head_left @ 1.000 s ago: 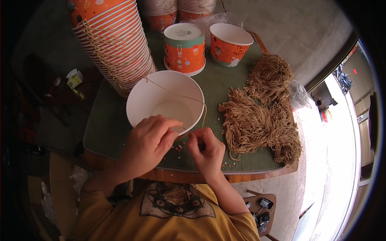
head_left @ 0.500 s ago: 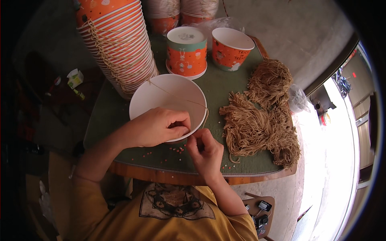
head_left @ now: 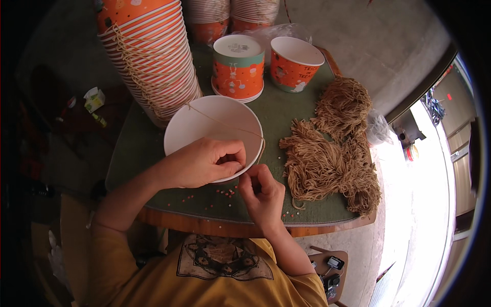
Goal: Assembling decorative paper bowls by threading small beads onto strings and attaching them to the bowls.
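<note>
One bucket (head_left: 203,129), mouth upward, long axis rising from table (head_left: 272,125).

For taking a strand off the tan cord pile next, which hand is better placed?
Right, I'd judge: the right hand is outside the white-lined bowl and nearer the tan cord pile, on that side; the left hand has its fingers inside the bowl, farther away.

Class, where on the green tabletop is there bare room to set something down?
The green tabletop is largely bare between the upside-down orange paper bucket, tan string bundles and the white-lined bucket under the left hand; also between that bucket and the left edge. Crowded: right side, under string; front, with scattered reddish and white beads.
</note>
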Available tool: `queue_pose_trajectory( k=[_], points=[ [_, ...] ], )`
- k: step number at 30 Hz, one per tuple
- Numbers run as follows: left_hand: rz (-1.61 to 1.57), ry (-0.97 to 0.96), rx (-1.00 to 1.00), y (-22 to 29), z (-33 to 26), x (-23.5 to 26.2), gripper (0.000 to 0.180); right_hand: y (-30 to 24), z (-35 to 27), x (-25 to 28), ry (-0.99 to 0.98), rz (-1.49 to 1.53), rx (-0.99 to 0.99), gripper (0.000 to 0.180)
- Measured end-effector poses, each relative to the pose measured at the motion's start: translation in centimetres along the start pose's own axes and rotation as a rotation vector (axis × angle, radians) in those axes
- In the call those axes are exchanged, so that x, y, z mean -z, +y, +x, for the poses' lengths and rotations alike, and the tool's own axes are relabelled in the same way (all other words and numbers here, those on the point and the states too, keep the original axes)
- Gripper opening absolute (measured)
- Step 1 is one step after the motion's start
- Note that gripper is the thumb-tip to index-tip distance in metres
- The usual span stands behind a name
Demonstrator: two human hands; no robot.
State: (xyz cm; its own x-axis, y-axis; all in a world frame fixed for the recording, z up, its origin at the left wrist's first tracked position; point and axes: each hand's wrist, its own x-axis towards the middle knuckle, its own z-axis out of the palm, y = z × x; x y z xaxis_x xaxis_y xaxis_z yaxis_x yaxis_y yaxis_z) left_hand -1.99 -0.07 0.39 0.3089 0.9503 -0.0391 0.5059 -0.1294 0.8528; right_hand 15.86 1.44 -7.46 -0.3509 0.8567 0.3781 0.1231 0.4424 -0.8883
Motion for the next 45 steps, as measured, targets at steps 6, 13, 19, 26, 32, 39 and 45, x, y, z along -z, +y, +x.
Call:
queue_pose_trajectory(
  k=[6,13,19,26,32,39,45],
  points=[
    [-0.357,0.082,0.030,-1.0,0.7,0.3,0.007,-1.0,1.0,2.4,-0.186,0.050,-0.112,0.009],
    [-0.597,-0.001,0.100,-0.5,1.3,-0.3,0.009,-2.0,2.3,6.0,-0.430,0.452,-0.332,0.013],
    [-0.566,-0.077,0.032,-0.3,1.1,-0.6,0.019,-2.9,3.8,7.4,-0.470,0.553,-0.304,0.014],
    [-0.628,-0.127,0.017,-1.0,0.9,-0.4,0.026,-2.0,3.3,6.4,-0.217,0.037,-0.143,0.025],
    [-0.627,-0.065,-0.019,-0.5,0.6,-0.8,0.030,-2.9,2.7,4.6,-0.129,-0.168,-0.001,0.026],
    [-0.411,-0.052,0.022,0.5,0.2,-1.1,0.032,-2.5,2.9,4.5,-0.129,-0.326,0.194,0.016],
    [-0.432,0.020,-0.040,0.1,0.5,-1.1,0.029,-1.3,3.0,5.5,-0.016,-0.276,0.084,0.016]
  ],
)
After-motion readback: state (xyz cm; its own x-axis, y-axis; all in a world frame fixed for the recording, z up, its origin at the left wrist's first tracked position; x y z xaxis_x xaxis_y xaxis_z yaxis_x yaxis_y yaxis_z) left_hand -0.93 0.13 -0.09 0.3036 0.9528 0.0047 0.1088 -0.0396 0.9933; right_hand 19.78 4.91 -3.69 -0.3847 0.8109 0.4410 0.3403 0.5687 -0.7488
